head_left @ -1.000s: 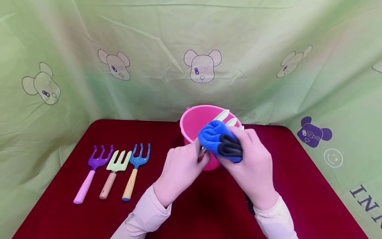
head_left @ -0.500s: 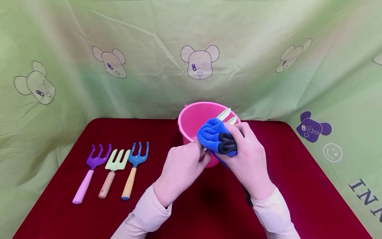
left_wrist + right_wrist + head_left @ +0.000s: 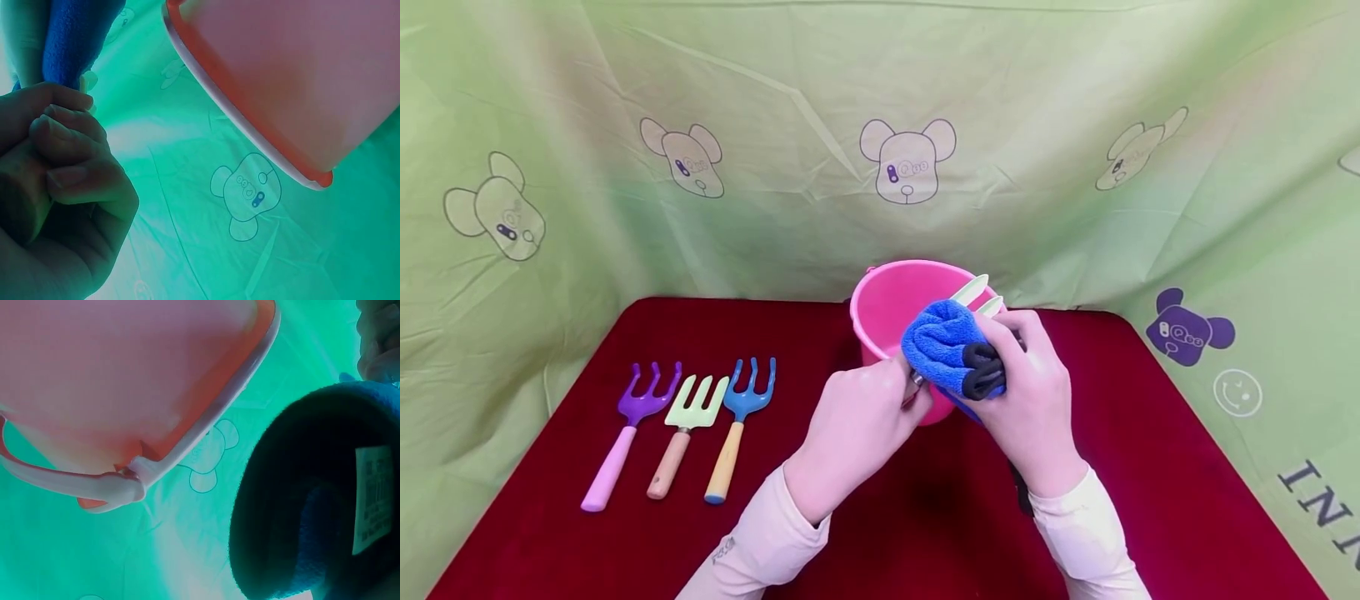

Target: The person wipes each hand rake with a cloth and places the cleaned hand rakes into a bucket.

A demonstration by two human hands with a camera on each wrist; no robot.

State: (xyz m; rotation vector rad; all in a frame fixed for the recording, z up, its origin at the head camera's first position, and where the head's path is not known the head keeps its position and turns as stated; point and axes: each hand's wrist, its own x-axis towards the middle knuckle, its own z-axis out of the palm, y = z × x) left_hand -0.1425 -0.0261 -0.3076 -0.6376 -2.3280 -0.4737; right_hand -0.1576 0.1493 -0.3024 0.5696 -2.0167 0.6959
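Note:
Between both hands, in front of the pink bucket (image 3: 895, 296), is a hand fork (image 3: 972, 290) with pale green tines. My left hand (image 3: 857, 425) grips its handle, whose butt end (image 3: 22, 194) shows inside the curled fingers in the left wrist view. A blue towel (image 3: 942, 337) with black edging is wrapped over the fork's head, and my right hand (image 3: 1030, 400) holds it there. Two tine tips stick out beyond the towel; the rest of the head is hidden. In the right wrist view the towel's dark underside carries a white label (image 3: 373, 499).
On the red tabletop (image 3: 880, 550), to the left, lie a purple fork (image 3: 642, 404), a pale green fork (image 3: 696, 407) and a blue fork (image 3: 748, 400), side by side. Green curtain (image 3: 775, 167) printed with bear heads surrounds the table. The bucket's handle (image 3: 69, 481) hangs off its rim.
My right hand has shifted slightly up with the towel. Three tine tips showed a second ago; two show now. The left hand keeps its grip, and the forks on the table stay put.

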